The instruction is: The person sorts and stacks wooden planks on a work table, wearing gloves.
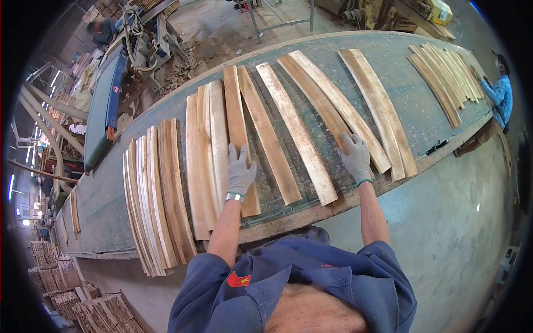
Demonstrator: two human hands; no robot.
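Observation:
My left hand (pixel 240 171), in a grey glove, lies flat on a long wooden slat (pixel 237 119) on the green belt (pixel 105 200). That slat lies beside a small stack of pale slats (pixel 208 150). My right hand (pixel 355 157), also gloved, rests with fingers spread on the near end of another slat (pixel 325 102). Between the hands lie two single slats (pixel 297 133), side by side. Neither hand grips anything.
A thick bundle of slats (pixel 155 194) lies to the left, and more slats (pixel 444 72) at the far right near a person in blue (pixel 499 94). Another person (pixel 102 30) stands by a machine at the back left. Stacked wood (pixel 105 313) sits on the floor.

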